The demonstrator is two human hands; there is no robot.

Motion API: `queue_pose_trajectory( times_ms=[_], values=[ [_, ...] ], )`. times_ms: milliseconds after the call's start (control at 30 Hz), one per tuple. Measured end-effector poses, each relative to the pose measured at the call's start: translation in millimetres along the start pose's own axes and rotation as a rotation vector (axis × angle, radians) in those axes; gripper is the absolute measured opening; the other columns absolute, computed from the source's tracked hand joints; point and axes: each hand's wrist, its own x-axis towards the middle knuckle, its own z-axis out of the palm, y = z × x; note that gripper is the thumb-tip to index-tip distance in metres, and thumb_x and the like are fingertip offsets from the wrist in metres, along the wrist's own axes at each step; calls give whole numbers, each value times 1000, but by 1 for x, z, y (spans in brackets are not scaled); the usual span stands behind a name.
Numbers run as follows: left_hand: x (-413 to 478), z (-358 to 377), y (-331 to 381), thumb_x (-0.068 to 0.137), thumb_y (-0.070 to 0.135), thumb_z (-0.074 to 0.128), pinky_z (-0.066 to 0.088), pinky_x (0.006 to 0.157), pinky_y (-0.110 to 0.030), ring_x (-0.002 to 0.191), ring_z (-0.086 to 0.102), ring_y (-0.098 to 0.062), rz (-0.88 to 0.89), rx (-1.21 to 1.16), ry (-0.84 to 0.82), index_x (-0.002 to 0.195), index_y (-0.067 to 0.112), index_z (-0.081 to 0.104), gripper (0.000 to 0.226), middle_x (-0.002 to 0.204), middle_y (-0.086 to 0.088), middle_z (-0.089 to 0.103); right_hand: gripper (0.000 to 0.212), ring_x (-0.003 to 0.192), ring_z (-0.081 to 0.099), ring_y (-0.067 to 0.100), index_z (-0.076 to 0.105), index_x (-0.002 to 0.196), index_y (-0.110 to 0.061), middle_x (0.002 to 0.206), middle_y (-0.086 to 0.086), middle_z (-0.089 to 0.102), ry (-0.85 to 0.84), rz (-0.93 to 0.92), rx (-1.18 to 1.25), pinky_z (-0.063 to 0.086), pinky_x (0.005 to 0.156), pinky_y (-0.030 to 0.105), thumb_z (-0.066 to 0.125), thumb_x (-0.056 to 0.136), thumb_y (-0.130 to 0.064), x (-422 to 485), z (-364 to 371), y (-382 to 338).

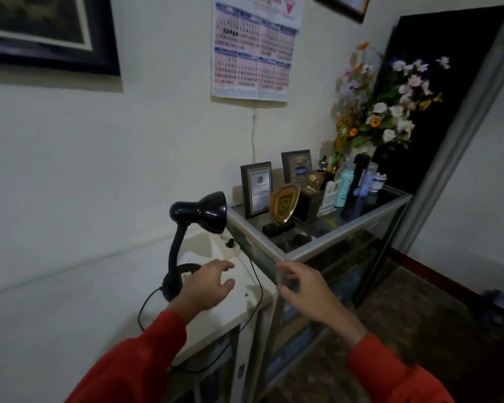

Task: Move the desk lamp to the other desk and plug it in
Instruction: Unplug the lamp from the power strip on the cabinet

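Note:
A black desk lamp (200, 212) with a bent neck stands on a white desk (245, 298) against the wall, its round base partly hidden by my left hand. Its black cord (258, 282) runs from a black plug (230, 243) in a white socket strip at the back, loops over the desk's front edge and hangs down. My left hand (208, 286) hovers over the base with fingers spread, holding nothing. My right hand (306, 289) floats to the right, in front of the glass cabinet's corner, fingers apart and empty.
A glass display cabinet (346, 237) with a metal frame adjoins the white desk on the right. On top stand framed certificates (256, 187), a shield plaque, bottles and a vase of flowers (384, 106). A calendar hangs on the wall above. A dark doorway lies far right.

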Motion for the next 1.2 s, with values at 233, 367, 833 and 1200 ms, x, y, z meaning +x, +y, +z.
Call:
queue_pose_trajectory(
  times_ms=[233, 367, 833, 1200],
  values=[
    [23, 27, -23, 91, 30, 55, 48, 97, -34, 110, 57, -16, -80, -68, 19, 131, 24, 48, 42, 129, -2, 57, 38, 107, 55, 2, 54, 126, -25, 120, -8, 59, -31, 28, 57, 52, 97, 31, 61, 89, -20, 49, 26, 21],
    [39, 44, -38, 90, 30, 56, 49, 99, -37, 114, 55, -17, -138, -71, 18, 130, 23, 49, 42, 127, -2, 59, 34, 112, 56, 9, 55, 125, -22, 124, -1, 61, -42, 9, 27, 49, 97, 27, 52, 94, -10, 81, 42, 36],
    [165, 109, -88, 90, 25, 59, 47, 99, -34, 118, 55, -21, -432, -170, 136, 139, 19, 38, 53, 135, -9, 53, 22, 94, 63, 11, 65, 107, -22, 107, 0, 67, -359, -186, 39, 56, 83, 30, 56, 90, -12, 242, 55, 113],
    [220, 140, -98, 95, 25, 47, 50, 85, -42, 102, 58, -35, -517, -260, 313, 138, 14, 38, 45, 124, -16, 47, 30, 114, 52, 28, 60, 116, -8, 123, 12, 56, -536, -423, -291, 45, 92, 37, 46, 91, -1, 329, 109, 110]
  ],
)
